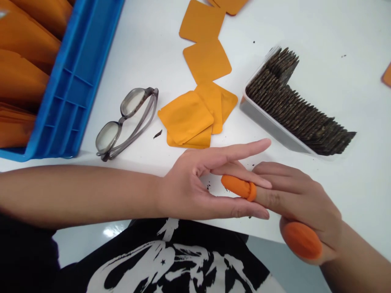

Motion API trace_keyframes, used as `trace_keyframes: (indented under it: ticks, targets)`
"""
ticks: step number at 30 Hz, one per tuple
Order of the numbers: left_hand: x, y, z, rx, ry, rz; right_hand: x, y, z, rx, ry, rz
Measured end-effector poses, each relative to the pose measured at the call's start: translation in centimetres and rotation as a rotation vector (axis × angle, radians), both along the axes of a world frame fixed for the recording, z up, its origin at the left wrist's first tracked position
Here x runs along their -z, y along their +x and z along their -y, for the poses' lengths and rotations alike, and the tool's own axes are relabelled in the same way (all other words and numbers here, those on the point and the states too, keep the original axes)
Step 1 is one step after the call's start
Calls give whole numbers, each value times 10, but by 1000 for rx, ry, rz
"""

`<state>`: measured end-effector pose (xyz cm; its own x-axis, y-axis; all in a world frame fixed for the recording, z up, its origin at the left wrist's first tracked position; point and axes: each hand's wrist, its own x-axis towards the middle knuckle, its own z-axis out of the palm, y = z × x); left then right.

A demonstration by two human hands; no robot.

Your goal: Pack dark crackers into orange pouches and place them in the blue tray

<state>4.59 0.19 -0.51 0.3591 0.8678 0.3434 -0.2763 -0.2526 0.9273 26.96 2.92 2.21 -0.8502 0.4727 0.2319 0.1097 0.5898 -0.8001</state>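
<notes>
I have both hands meeting just inside the near edge of the desk (360, 195). The relation I steer by is the orange finger cot (238, 188) on the right hand (308, 199): its long axis runs nearly parallel to that edge, closed tip toward the left palm, rolled rim toward the right knuckles. My left hand (189, 191) is released, spread around the cot, thumb on the near-edge side and fingers on the far side; whether any press on it, I cannot tell. I read the right hand as unclenched, nothing visible in its grasp, though some fingertips are hidden; a second orange cot (302, 241) covers its thumb. From the right hand, the white tray (275, 126) of dark flat pieces (305, 112) lies toward the far edge, and that hand is the nearer. Orange packets (186, 116) lie beyond my left hand.
</notes>
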Motion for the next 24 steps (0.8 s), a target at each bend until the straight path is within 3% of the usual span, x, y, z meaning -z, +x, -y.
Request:
trace_keyframes:
  ticks: [5,12,19,24]
  targets:
    - [2,2,0,-18,21,0,1,-2,2,12,-3,-38]
    - [0,3,2,-41,25,-76,2,-4,8,38,-119,-13]
    - [-5,2,1,-20,47,-137,-1,-6,9,22,-204,20]
    - [-7,-1,0,70,21,-149,-1,-14,11,-1,-213,-12]
